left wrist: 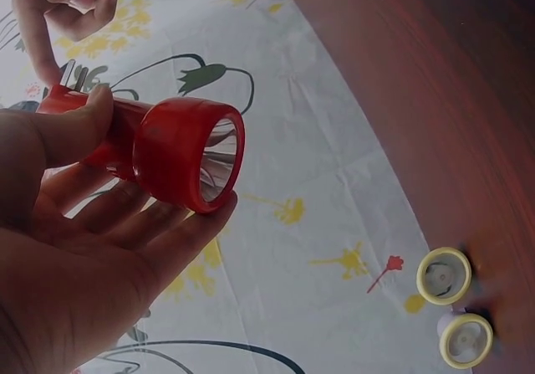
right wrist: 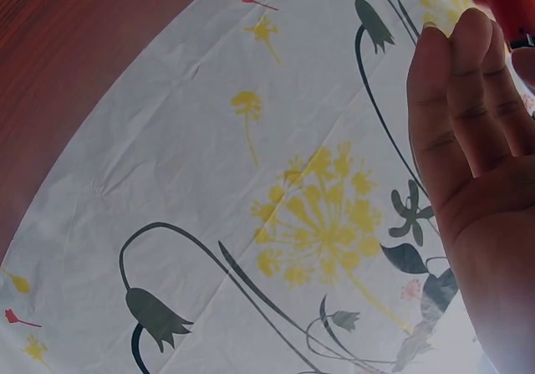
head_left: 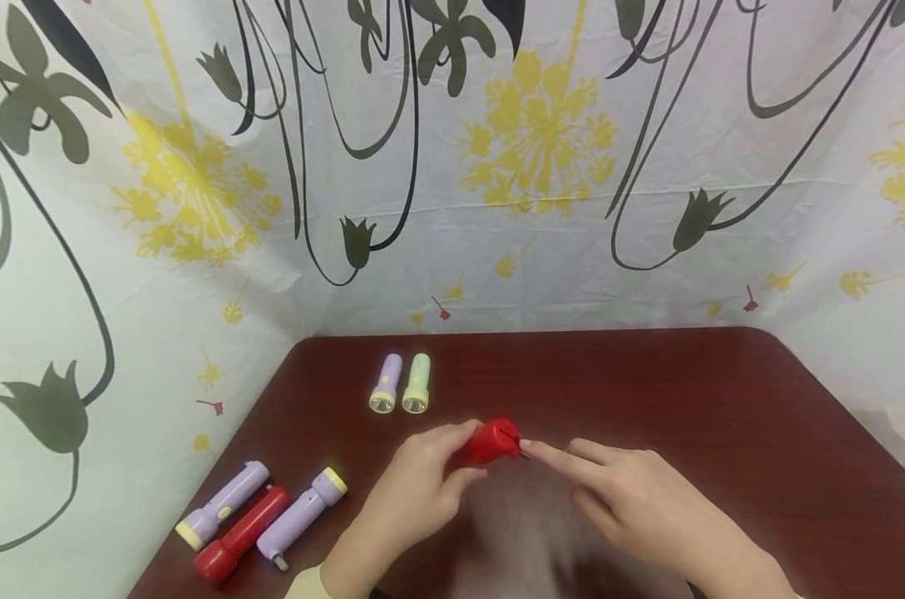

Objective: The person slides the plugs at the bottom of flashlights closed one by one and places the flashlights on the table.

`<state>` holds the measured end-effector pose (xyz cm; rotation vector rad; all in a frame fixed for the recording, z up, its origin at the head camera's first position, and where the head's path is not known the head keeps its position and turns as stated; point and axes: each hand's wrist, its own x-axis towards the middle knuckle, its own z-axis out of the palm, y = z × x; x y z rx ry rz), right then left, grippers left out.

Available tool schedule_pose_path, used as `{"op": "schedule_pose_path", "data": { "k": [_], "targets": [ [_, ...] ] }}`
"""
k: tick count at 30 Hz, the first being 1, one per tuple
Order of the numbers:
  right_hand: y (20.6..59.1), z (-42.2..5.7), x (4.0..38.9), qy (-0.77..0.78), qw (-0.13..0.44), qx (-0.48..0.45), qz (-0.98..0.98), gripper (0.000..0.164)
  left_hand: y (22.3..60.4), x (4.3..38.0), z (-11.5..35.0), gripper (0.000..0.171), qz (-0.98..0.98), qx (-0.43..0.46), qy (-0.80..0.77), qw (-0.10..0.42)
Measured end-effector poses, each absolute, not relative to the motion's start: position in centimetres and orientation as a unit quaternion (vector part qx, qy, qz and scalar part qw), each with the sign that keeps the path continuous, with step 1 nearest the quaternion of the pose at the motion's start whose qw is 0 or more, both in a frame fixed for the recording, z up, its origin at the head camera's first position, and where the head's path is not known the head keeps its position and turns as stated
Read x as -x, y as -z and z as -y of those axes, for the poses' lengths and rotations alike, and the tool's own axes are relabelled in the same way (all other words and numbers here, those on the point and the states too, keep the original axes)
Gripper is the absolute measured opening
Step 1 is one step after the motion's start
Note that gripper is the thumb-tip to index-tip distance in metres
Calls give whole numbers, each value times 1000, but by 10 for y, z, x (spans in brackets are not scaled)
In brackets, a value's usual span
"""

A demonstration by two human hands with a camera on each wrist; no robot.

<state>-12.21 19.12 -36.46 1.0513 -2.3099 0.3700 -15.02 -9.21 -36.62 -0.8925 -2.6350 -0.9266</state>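
My left hand point(head_left: 432, 472) grips a red flashlight point(head_left: 490, 443) above the table, thumb on one side and fingers on the other. In the left wrist view the clear lens and reflector of the red flashlight point(left wrist: 221, 165) face away from the palm. Metal plug prongs point(left wrist: 75, 76) stick out at its tail end. There my right hand point(head_left: 632, 491) reaches in from the right, its extended index fingertip right at the prongs. The other fingers of the right hand point(right wrist: 472, 115) are loosely bent, holding nothing.
On the dark red table point(head_left: 647, 399), a purple flashlight point(head_left: 388, 383) and a green flashlight point(head_left: 418, 383) lie at the back. At the left lie two larger purple flashlights and another red flashlight point(head_left: 243, 534); one purple flashlight point(head_left: 303, 516) has prongs out. Patterned cloth point(head_left: 452, 166) hangs behind.
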Motion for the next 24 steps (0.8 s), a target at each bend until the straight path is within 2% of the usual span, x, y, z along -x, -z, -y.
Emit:
{"op": "schedule_pose_path", "data": {
  "k": [7, 15, 18, 22, 24],
  "targets": [
    [364, -192, 122, -137, 284, -394, 863, 80, 367, 151, 91, 43, 886, 305, 336, 96],
    [365, -193, 123, -135, 303, -404, 853, 59, 367, 151, 91, 43, 882, 299, 356, 79],
    [364, -193, 123, -135, 299, -401, 855, 60, 366, 151, 91, 44, 882, 299, 355, 77],
    [364, -193, 122, -141, 287, -398, 860, 73, 366, 151, 90, 44, 882, 302, 352, 78],
    [364, -193, 122, -144, 285, -399, 859, 74, 365, 150, 90, 43, 882, 303, 351, 80]
  ]
}}
